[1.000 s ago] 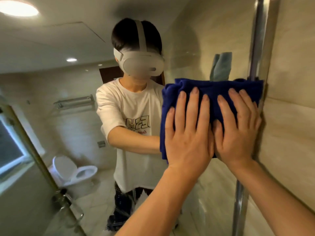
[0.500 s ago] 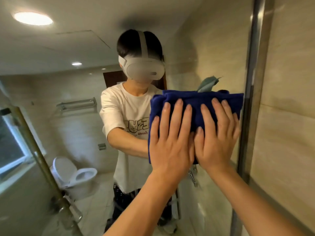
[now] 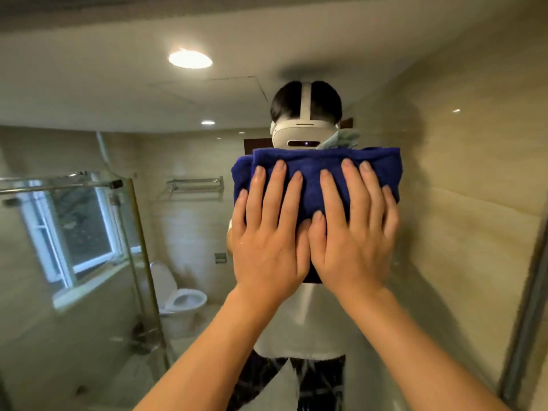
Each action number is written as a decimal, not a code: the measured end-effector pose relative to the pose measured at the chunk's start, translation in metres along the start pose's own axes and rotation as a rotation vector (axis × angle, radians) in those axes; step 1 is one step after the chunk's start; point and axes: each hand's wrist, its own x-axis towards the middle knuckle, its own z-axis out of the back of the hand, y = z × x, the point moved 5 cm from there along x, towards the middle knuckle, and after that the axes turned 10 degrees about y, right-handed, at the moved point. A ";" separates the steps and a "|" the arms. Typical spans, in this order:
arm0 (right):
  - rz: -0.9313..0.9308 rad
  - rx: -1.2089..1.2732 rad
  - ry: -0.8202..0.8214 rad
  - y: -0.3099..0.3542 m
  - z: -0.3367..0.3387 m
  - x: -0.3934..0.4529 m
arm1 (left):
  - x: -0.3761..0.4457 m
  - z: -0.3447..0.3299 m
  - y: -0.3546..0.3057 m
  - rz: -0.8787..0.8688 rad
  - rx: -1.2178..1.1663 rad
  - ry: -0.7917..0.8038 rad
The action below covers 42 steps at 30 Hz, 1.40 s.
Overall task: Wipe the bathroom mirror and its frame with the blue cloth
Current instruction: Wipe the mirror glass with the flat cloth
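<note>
a person's left hand (image 3: 268,238) and right hand (image 3: 354,232) press a folded blue cloth (image 3: 314,176) flat against the bathroom mirror (image 3: 444,203), side by side and touching at the thumbs. the fingers (image 3: 278,185) of both hands are straight and spread over the cloth, pushing on it rather than curling round it. the cloth sits high in the middle of the glass, well apart from the metal frame (image 3: 525,298) that runs down the right edge. a paler cloth (image 3: 341,139) peeks out just above the blue one. reflected in the mirror are the person's white headset (image 3: 304,134), white shirt (image 3: 314,321), a toilet (image 3: 181,301) at lower left, a glass shower screen (image 3: 89,262) and window (image 3: 74,229) at left, a wall towel rack (image 3: 194,185), and a round ceiling light (image 3: 190,59).
</note>
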 end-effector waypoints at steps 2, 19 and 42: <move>0.015 0.012 -0.005 0.021 -0.004 0.013 | 0.006 0.009 0.022 0.025 0.017 -0.012; 0.068 0.016 -0.078 0.195 -0.037 0.078 | 0.027 0.072 0.197 0.024 0.007 -0.059; 0.213 0.247 0.012 0.478 -0.118 -0.025 | -0.152 0.108 0.462 0.203 0.056 0.052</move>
